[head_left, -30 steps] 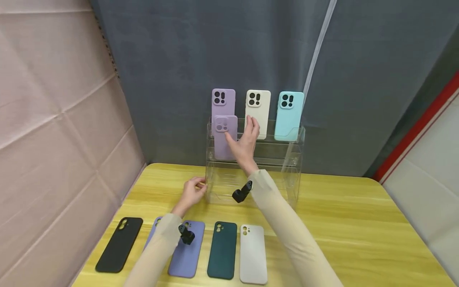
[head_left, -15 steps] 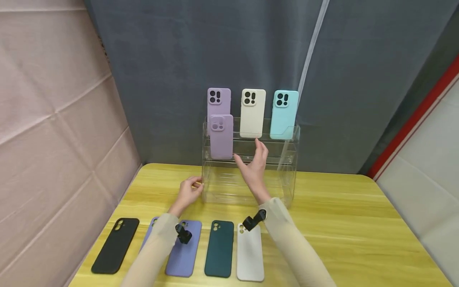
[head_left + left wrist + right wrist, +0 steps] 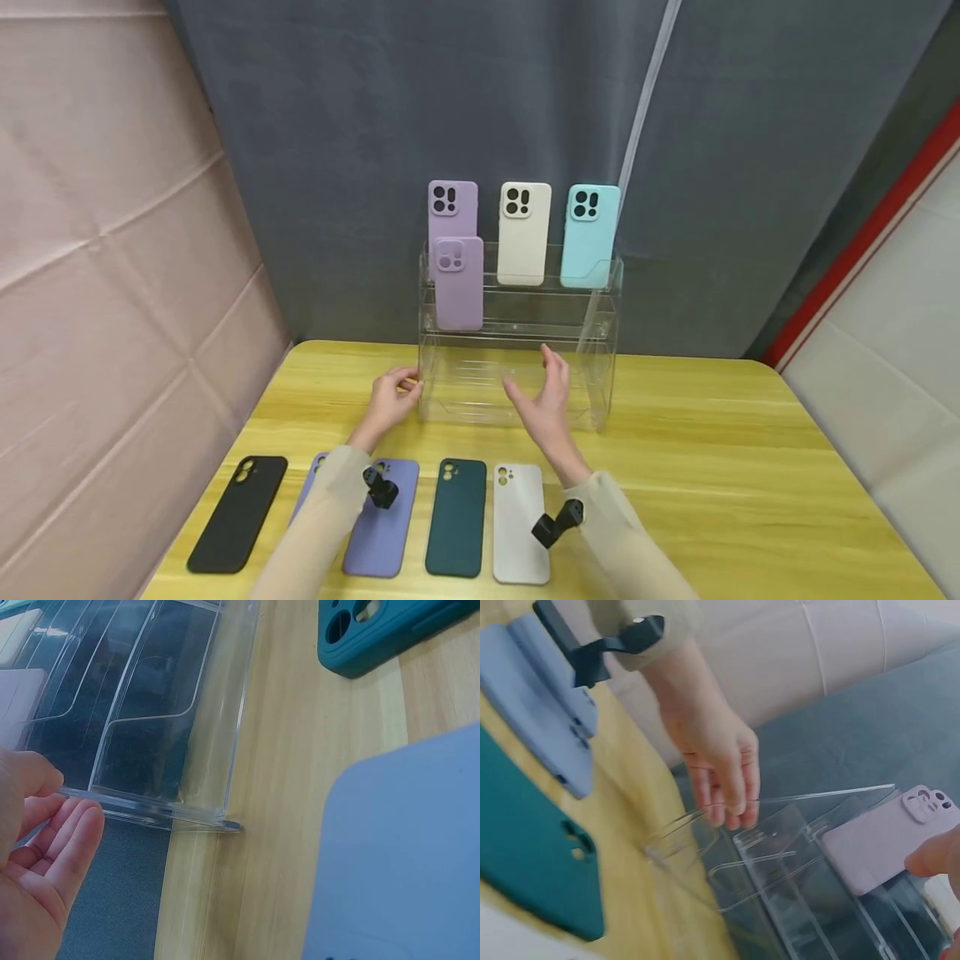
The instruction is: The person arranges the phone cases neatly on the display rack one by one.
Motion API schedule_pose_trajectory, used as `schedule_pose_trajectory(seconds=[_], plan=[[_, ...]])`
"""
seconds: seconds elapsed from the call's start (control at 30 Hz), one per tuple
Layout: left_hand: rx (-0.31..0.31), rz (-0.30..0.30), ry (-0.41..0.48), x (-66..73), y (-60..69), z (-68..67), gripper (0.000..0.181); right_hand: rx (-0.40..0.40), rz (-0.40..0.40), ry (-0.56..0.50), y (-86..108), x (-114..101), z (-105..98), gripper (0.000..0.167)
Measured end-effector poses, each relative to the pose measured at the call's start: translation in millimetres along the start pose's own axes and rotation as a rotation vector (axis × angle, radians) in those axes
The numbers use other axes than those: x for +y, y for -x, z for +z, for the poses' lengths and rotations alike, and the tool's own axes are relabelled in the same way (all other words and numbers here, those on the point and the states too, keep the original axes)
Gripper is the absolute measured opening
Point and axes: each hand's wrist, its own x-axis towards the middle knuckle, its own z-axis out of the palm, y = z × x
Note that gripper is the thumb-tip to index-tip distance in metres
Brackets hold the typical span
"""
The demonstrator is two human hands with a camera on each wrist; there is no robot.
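A clear stepped display stand point(image 3: 517, 410) stands on the table. My left hand point(image 3: 388, 402) pinches its left side edge; in the left wrist view, thumb and fingers meet at that clear edge. My right hand point(image 3: 551, 408) is in the air before the stand, thumb and fingers apart, holding nothing. On the top tier lean a purple phone case point(image 3: 453, 218), a cream phone case point(image 3: 524, 242) and a turquoise phone case point(image 3: 589, 242). Another purple phone case point(image 3: 460, 292) leans one tier lower at the left, partly covering the one behind.
Along the table's point(image 3: 712, 467) near side lie a black phone case point(image 3: 238, 512), a blue-violet phone case point(image 3: 386, 533), a dark green phone case point(image 3: 456, 517) and a white phone case point(image 3: 517, 533). My left sleeve partly hides a second blue-violet case point(image 3: 306, 487). A grey curtain point(image 3: 360, 167) hangs behind.
My right hand has come away from the lower purple phone case and moved down toward me, still with fingers apart. That case stays leaning on its tier. My left hand keeps its place at the stand's edge.
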Motion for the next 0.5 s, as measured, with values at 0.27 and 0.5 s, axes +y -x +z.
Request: schedule_pose_trajectory(seconds=[0.27, 0.5], plan=[[-0.005, -0.007, 0.012, -0.4, -0.5, 0.9, 0.026, -0.072, 0.068, 0.102, 37.2, 15.5, -18.6, 0.067], [0.000, -0.015, 0.019, -3.1, -1.1, 0.2, 0.026, -0.150, 0.174, 0.197, 70.4, 30.1, -25.2, 0.073]])
